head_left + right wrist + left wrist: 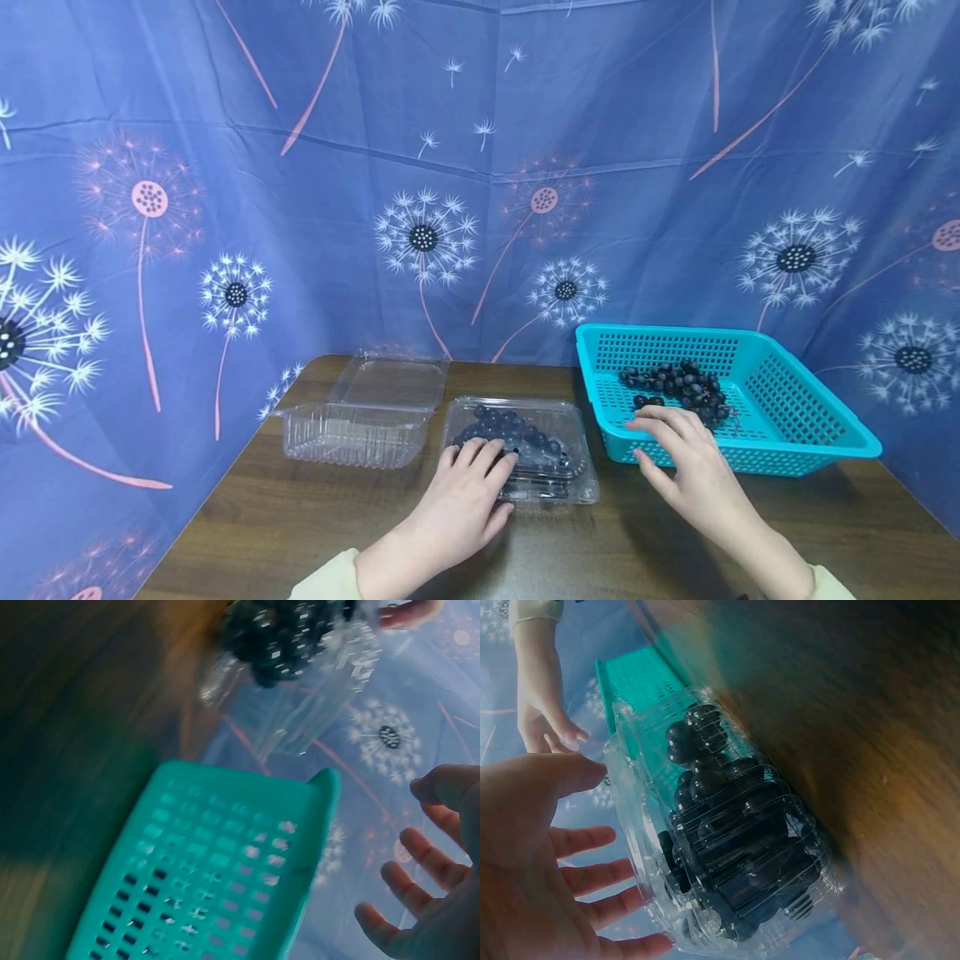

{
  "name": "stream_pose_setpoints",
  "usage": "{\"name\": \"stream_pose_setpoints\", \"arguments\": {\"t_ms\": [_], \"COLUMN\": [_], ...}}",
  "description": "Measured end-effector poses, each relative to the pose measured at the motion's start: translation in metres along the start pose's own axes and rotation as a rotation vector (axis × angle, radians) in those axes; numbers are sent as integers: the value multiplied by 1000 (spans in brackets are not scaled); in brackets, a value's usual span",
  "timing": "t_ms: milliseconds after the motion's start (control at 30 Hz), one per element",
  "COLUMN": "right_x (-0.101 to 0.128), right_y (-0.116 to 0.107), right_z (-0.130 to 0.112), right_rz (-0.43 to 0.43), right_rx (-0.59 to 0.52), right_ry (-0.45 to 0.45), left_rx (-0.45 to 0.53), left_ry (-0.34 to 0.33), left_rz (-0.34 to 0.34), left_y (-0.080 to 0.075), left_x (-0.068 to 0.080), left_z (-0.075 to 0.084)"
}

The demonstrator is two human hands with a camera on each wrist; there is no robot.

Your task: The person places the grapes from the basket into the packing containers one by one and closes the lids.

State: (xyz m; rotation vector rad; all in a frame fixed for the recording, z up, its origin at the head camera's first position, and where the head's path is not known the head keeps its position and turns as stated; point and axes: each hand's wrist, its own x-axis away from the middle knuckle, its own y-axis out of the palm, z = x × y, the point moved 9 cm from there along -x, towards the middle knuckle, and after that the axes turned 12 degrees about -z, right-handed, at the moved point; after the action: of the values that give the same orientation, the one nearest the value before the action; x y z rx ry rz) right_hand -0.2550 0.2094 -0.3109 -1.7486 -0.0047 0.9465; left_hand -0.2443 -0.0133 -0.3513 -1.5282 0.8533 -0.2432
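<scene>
A clear plastic clamshell box point(577, 450) with its lid down stands mid-table, dark grapes point(735, 817) inside it. My left hand point(465, 492) lies over the lid's near left part, fingers spread; the left wrist view puts the fingertips right at the lid's rim. Over the near left rim of a turquoise basket point(750, 458) hovers my right hand point(693, 467), its fingers loosely bent and holding nothing. Inside the basket lies a bunch of dark grapes point(675, 383), partly hidden behind that hand in the head view.
A second clear clamshell box point(352, 433) stands at the left with its lid point(390, 379) folded back. The brown wooden table point(247, 517) ends at a blue dandelion-print cloth point(337, 250) hanging behind it.
</scene>
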Motion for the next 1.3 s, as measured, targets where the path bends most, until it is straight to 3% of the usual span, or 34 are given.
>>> {"name": "stream_pose_setpoints", "arguments": {"t_ms": [167, 433, 667, 833, 1033, 1300], "right_x": [3, 8, 9, 10, 11, 11], "right_y": [9, 21, 26, 32, 37, 36], "right_z": [4, 10, 17, 24, 31, 31], "right_rz": [2, -7, -3, -53, -114, -114], "right_rx": [121, 277, 320, 349, 357, 344], "right_ry": [-55, -91, -147, -169, -172, -199], "left_rx": [-13, -47, -97, -145, -155, -161], "left_ry": [9, 16, 23, 22, 23, 20], "left_rz": [-49, -58, -58, -72, -81, -71], "left_y": [7, 12, 13, 12, 11, 10], "left_x": [-1, -2, -4, -7, -8, -9], "left_z": [3, 5, 7, 7, 7, 7]}}
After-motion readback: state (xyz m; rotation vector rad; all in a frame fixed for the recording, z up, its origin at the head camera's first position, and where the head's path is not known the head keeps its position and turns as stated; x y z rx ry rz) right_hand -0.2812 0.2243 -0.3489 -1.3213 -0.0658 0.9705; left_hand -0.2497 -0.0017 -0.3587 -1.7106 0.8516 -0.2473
